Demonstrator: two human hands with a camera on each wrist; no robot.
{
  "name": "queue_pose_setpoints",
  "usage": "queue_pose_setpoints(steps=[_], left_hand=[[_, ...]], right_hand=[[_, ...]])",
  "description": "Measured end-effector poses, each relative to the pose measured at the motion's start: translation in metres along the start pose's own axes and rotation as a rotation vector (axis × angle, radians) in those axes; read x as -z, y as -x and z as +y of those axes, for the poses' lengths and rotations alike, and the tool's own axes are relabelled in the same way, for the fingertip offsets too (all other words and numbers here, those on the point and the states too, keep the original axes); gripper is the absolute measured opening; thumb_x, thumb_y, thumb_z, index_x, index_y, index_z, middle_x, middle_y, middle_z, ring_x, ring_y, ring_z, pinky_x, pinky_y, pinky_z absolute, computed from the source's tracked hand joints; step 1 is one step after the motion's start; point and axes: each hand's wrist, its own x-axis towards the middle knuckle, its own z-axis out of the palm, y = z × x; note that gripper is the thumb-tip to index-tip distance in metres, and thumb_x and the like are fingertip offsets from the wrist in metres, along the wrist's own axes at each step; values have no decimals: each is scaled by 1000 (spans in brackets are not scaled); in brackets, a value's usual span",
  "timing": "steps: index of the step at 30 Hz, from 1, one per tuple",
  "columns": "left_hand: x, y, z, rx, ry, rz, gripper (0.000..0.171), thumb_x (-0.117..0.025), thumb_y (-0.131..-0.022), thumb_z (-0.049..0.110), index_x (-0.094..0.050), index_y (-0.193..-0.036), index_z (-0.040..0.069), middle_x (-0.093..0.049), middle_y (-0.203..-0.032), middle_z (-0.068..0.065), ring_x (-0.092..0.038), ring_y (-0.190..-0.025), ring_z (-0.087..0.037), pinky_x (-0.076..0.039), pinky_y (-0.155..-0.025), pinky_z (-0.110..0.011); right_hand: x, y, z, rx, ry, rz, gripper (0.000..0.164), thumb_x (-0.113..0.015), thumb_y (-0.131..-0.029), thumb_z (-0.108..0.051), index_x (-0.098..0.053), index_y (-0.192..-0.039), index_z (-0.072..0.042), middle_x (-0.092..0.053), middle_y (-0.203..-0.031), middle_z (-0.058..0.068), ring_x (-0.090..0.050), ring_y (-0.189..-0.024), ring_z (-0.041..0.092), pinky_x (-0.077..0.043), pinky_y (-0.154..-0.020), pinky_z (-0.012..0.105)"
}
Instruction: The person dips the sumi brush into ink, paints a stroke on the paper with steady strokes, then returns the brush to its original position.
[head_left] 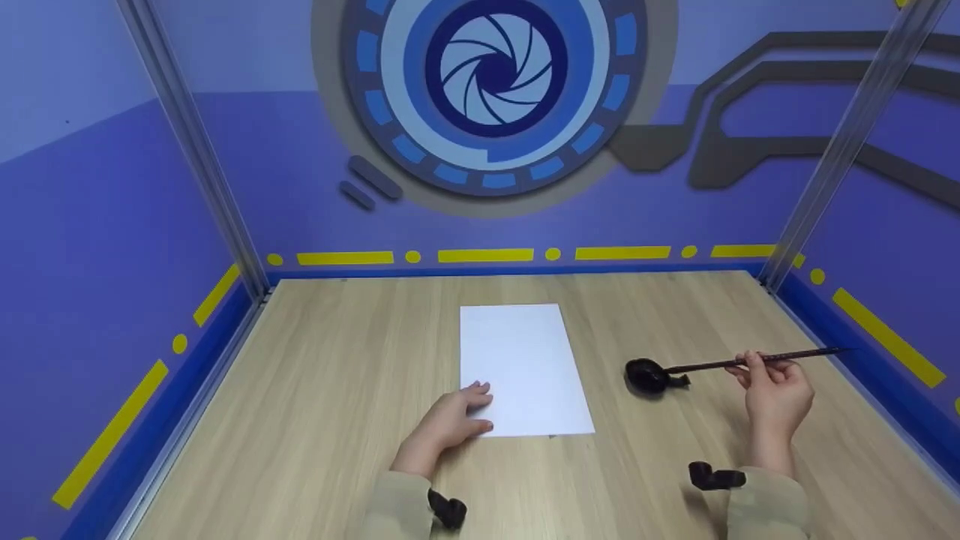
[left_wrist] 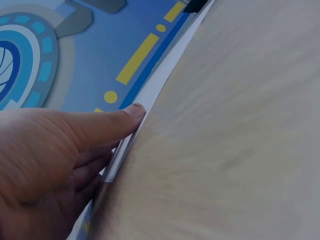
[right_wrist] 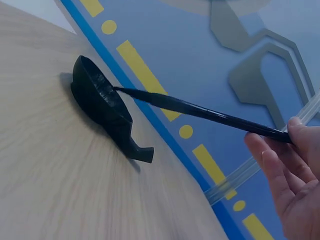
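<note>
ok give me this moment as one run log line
left hand: rests on paper; right hand: holds brush; brush tip: at rim of black bowl; paper: no marks visible

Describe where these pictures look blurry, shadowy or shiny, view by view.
Head view: fairly even light, with the white paper the brightest thing on the table; left wrist view: the tabletop looks soft and streaky; right wrist view: a bluish cast, a shadow beside the black dish, pale glints inside it, and a thin shine along the brush.
</note>
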Motion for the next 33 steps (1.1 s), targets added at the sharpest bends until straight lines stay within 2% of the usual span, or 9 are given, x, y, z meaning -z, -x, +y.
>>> queue_pose_setpoints(steps=[8, 14, 20, 28, 33], left_hand=[[0, -1, 0, 2, 3, 0, 51, -76, -92, 12, -62, -139, 0, -47, -160, -10, -38, -154, -32, -29, -128, -53], [1, 0, -1, 13, 16, -10, 50, -74, -93, 12, -61, -140, 2, -46, -161, -8, -37, -154, -31, -28, -128, -52], [0, -1, -1, 11, 8, -12, 50, -75, -93, 12, -61, -140, 2, -46, -161, -9, -37, -154, -31, -28, -128, -52], [1, -1, -2, -12, 5, -8, 50, -76, -92, 12, -62, -139, 0, -49, -159, -10, -39, -153, -33, -30, -127, -54], [1, -1, -1, 0, 10, -6, 50, -76, -92, 12, -62, -139, 1, -49, -159, -10, -39, -153, -32, -30, -127, -53]], right_hand=[[-3, 0, -4, 56, 179, -17, 9, -69, -98, -12, -62, -103, -9, -67, -73, -28, -70, -63, -8, -58, -64, 8], [-4, 3, -8, 98, 322, -14, 15, -67, -100, -19, -64, -110, -7, -62, -77, -33, -67, -67, -14, -56, -67, 5], [-5, 6, -13, 132, 410, -11, 22, -67, -101, -21, -65, -115, -4, -68, -87, -24, -65, -70, -16, -55, -69, 3], [-6, 8, -17, 199, 340, 4, 18, -68, -100, -20, -64, -110, -7, -63, -82, -32, -66, -73, -16, -56, -72, 3], [-7, 10, -25, 170, 148, 29, 14, -73, -96, -21, -64, -102, -13, -72, -83, -24, -71, -69, -9, -57, -71, 6]])
